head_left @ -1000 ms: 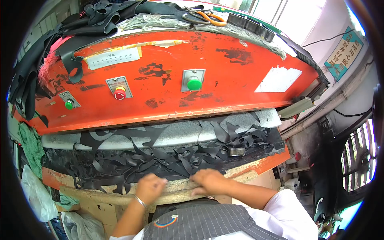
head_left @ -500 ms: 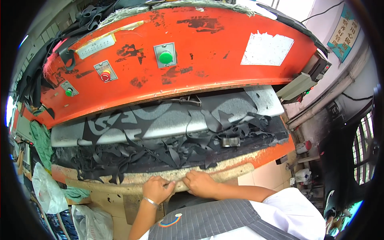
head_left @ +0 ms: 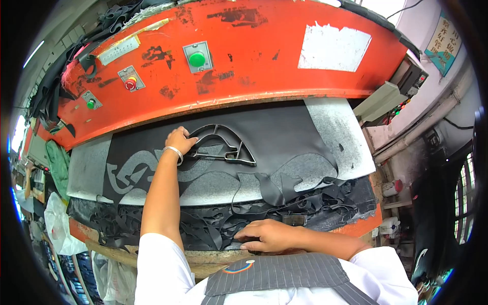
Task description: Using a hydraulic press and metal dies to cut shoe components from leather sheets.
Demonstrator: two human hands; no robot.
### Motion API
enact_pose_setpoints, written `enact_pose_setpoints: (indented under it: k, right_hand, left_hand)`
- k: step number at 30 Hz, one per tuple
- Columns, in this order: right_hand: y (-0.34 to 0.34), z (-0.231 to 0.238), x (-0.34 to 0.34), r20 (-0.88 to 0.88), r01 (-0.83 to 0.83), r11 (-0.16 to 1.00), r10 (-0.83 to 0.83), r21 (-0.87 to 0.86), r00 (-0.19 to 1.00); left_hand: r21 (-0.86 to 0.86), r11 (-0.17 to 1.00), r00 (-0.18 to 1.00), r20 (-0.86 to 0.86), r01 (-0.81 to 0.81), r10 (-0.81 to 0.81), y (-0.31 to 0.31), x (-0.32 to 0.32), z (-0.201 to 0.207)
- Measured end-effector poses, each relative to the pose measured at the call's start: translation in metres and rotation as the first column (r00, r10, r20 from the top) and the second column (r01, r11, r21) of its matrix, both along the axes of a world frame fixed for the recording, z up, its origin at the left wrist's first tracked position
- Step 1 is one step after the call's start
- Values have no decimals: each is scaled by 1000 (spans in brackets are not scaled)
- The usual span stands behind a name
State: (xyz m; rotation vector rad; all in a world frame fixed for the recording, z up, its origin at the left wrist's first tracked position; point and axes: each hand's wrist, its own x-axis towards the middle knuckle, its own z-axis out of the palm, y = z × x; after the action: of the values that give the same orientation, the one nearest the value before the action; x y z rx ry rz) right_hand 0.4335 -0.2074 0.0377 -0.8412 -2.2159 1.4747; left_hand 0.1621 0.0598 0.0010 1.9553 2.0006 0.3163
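Observation:
My left hand (head_left: 180, 141) reaches forward and grips the left end of a metal cutting die (head_left: 223, 136), a curved outline with a pointed right end. The die lies on a sheet of black material (head_left: 274, 122) spread over a pale grey cutting board (head_left: 338, 134). Curved openings in the sheet's near part let the board show through. Close to my body, my right hand (head_left: 268, 236) rests at the machine's front edge beside dark scraps (head_left: 213, 223), its fingers stretched out and holding nothing.
Above the board spans a red press beam (head_left: 223, 84) with green buttons (head_left: 197, 59) and a red knob (head_left: 130, 83). A grey control box (head_left: 389, 99) juts out at the right. Plastic bags (head_left: 63, 226) hang at the left. A small block (head_left: 295, 219) lies among the scraps.
My left hand has left the front bar and taken hold of the cutting die. My right hand has loosened from the bar. More of the black sheet and the die now shows below the beam.

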Motion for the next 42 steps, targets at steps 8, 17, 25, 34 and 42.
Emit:
enact_pose_setpoints:
  k: [8,17,25,34,42]
  right_hand:
    - [13,-8,-2,-99,-63,994,54,-90,994]
    - [9,-4,-23,-111,82,962,-114,-261,987]
    - [2,13,-52,-542,355,920,-217,164,812]
    - [138,33,97,170,366,664,-598,652,783]
    - [186,-4,139,540,-157,794,-240,588,807]
  left_hand:
    - [490,871,954,238,45,-183,-27,-10,-18]
    - [716,589,887,463,-375,2,-221,-11,33]
    - [844,452,872,426,-288,-241,-281,86,46]
    - [368,927,730,614,70,-299,-168,155,-4]
    - [254,964,898,404,75,-176,-139,173,-54]
